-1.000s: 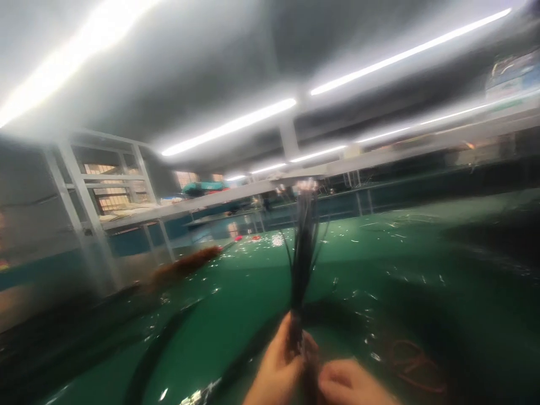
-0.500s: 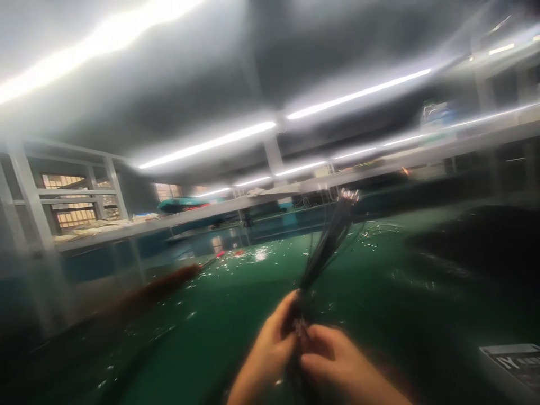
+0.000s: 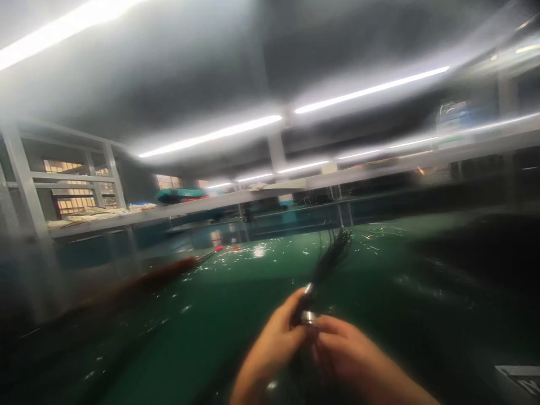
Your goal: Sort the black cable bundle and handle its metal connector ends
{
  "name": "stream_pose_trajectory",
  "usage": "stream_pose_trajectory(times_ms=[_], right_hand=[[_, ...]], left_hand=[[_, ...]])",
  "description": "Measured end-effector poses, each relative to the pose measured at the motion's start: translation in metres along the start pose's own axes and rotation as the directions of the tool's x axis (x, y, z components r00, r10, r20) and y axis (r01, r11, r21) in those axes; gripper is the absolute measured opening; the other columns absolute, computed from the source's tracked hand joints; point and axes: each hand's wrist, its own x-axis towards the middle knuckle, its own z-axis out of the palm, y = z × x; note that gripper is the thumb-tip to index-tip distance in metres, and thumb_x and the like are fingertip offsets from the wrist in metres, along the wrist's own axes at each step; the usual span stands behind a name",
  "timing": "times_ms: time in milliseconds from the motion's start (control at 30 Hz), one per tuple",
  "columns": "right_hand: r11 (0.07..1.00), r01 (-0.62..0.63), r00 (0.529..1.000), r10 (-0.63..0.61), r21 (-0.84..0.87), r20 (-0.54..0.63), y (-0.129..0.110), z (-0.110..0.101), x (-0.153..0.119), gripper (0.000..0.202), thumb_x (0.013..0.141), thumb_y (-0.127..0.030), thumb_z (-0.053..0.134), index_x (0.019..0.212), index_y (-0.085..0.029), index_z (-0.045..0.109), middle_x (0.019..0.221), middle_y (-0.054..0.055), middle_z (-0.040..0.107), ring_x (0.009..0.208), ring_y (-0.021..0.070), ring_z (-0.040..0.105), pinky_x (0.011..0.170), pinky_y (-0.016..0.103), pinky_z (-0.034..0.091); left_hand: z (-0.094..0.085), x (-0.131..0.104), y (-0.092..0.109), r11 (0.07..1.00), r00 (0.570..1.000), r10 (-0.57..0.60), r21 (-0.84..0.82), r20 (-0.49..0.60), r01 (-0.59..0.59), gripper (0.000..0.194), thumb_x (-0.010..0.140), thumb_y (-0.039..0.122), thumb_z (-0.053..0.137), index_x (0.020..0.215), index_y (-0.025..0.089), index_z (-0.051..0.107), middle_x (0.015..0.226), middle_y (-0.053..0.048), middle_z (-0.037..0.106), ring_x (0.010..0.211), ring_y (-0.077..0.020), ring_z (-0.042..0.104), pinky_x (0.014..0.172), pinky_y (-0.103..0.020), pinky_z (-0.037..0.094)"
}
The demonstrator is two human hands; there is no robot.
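Observation:
A bundle of thin dark wires [image 3: 333,254] points up and away over a green work surface [image 3: 202,326], its far ends fanned out. My left hand [image 3: 274,340] is closed around the lower part of the bundle. Shiny silver metal pieces [image 3: 309,318] show between my two hands, and another bright one lies at the top of my left fingers. My right hand [image 3: 348,346] is closed beside the lower metal piece, its fingertips touching or almost touching it. Blur hides exactly what the right fingers grip.
Short bright clippings [image 3: 257,250] are scattered over the green surface, with loose wires [image 3: 382,230] farther back. A long brown-red object [image 3: 169,275] lies at left. A raised shelf [image 3: 236,198] crosses behind, carrying a teal item [image 3: 179,195]. A labelled box [image 3: 521,379] sits at lower right.
The wire bundle now reaches less far above my hands, and its bright upper tips no longer show. Silver metal pieces have come into sight at my fingers. Both hands have shifted slightly right.

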Motion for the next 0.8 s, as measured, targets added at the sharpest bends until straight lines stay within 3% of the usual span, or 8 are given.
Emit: stream_pose_trajectory(times_ms=[133,267,400,567,800], right_hand=[[0.995,-0.013,1.000,0.011,-0.099,-0.012,-0.013,0.007,-0.008,0.009,0.079,-0.017,0.060,0.079,-0.017,0.051,0.064,-0.005,0.045,0.053,0.0068,0.044,0.049,0.020,0.039],[0.995,-0.049,0.999,0.048,-0.084,-0.004,-0.019,0.005,-0.012,0.010,0.079,-0.008,0.049,0.079,-0.017,0.050,0.065,-0.004,0.050,0.048,0.0063,0.042,0.044,0.021,0.032],[0.996,-0.059,0.998,0.057,-0.068,-0.033,-0.011,0.000,-0.012,0.006,0.083,-0.013,0.051,0.086,-0.014,0.056,0.065,-0.004,0.045,0.051,0.0054,0.037,0.046,0.021,0.027],[0.995,-0.063,0.997,0.059,-0.080,-0.051,-0.007,0.000,-0.008,0.018,0.085,-0.027,0.058,0.095,-0.013,0.060,0.063,-0.005,0.039,0.051,0.0058,0.034,0.045,0.020,0.029],[0.986,-0.110,0.993,0.104,-0.127,-0.058,-0.008,0.001,-0.008,0.020,0.078,-0.034,0.065,0.079,-0.019,0.051,0.060,-0.008,0.033,0.048,0.0050,0.024,0.041,0.019,0.023]], left_hand=[[0.001,0.000,0.002,0.999,0.999,-0.006,-0.048,0.051,0.008,0.063,0.073,0.009,0.054,0.132,0.029,0.046,0.105,-0.002,0.062,0.084,-0.0140,0.055,0.075,-0.027,0.043],[0.001,0.001,0.003,0.997,0.995,-0.028,-0.071,0.092,0.035,0.064,0.073,0.006,0.051,0.132,0.030,0.044,0.090,0.002,0.060,0.071,-0.0089,0.050,0.066,-0.022,0.039],[0.000,0.001,0.004,0.999,0.993,-0.027,-0.044,0.118,0.032,0.060,0.074,0.007,0.054,0.130,0.029,0.047,0.090,0.002,0.059,0.073,-0.0084,0.048,0.068,-0.021,0.040],[-0.004,0.002,0.005,0.996,0.989,-0.050,-0.069,0.141,0.060,0.053,0.079,0.015,0.058,0.128,0.031,0.049,0.093,0.003,0.058,0.074,-0.0075,0.046,0.070,-0.020,0.039],[-0.008,-0.002,0.003,0.989,0.989,-0.035,-0.138,0.141,0.055,0.058,0.078,0.022,0.064,0.133,0.027,0.046,0.091,0.000,0.061,0.075,-0.0098,0.051,0.074,-0.023,0.041]])
